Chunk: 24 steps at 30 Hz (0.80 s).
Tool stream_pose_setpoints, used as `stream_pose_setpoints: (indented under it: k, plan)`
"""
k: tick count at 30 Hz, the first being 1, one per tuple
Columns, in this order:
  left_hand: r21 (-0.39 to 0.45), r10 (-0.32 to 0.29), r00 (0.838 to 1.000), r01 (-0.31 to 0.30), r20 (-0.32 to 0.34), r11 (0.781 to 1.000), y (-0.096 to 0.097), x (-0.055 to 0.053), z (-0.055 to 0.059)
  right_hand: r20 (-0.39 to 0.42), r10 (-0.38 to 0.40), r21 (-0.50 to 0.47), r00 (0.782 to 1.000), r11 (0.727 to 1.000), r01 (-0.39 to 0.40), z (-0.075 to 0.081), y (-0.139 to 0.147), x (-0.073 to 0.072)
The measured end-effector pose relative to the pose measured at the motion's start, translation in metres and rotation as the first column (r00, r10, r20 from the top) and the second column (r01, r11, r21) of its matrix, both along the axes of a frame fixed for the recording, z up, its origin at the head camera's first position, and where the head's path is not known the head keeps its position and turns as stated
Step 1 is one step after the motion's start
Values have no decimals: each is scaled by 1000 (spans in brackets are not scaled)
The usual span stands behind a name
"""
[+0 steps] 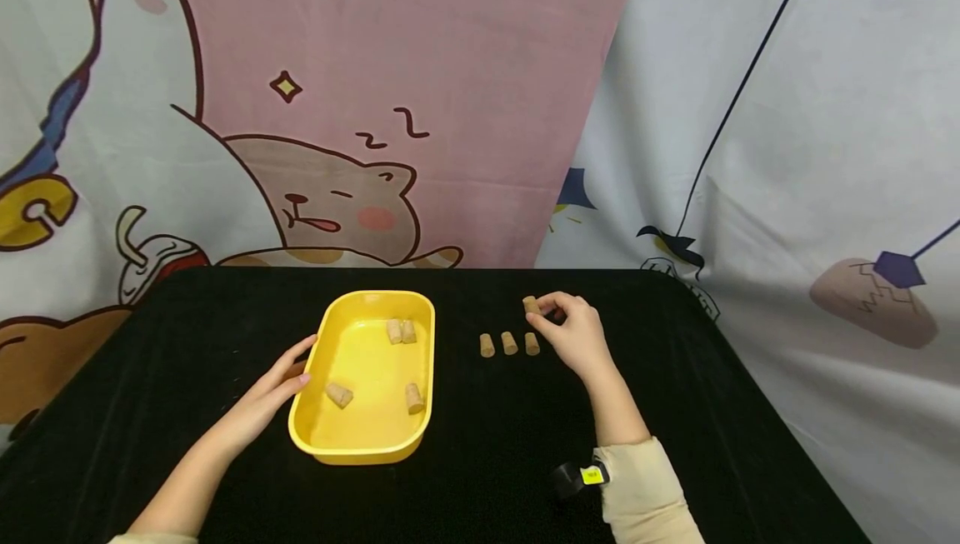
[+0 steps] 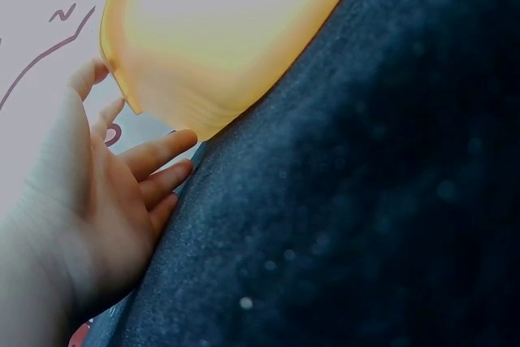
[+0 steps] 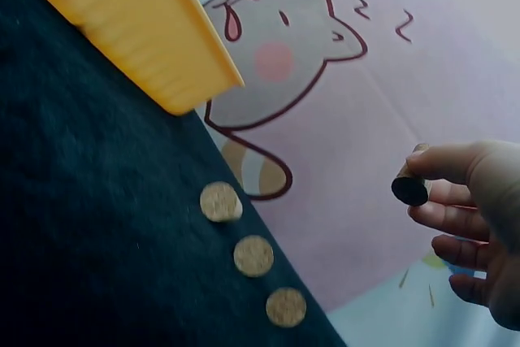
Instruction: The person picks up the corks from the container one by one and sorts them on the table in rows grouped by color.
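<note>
My right hand pinches a cork between thumb and fingers, just behind the right end of a row of three corks standing on the black cloth. In the right wrist view the held cork shows a dark end face, tilted and apart from the row. My left hand touches the left rim of a yellow tray with thumb and fingertips, its fingers loosely extended in the left wrist view. Several corks lie inside the tray, including a touching pair at the back.
Black cloth covers the table. The row's left cork, middle cork and right cork stand to the right of the tray. A printed curtain hangs behind the table's far edge.
</note>
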<state>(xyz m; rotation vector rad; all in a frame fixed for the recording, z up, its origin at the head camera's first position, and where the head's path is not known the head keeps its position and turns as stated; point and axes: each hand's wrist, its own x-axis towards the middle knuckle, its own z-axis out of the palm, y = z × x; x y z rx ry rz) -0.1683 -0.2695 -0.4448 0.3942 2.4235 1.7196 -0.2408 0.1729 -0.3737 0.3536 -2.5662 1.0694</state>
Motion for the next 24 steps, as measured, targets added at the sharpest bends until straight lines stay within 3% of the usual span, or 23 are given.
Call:
stream_pose_setpoints:
  k: [10,24]
  plan:
    - [-12,7,1000,-7,2,1000,-1,0,-1,114,-69,-32,991,997,73,-21,22,-8]
    - [-11,2,1000,-2,-9,1000,0,0,-2,252,-148,-23,956,987,159,-47,36,-15]
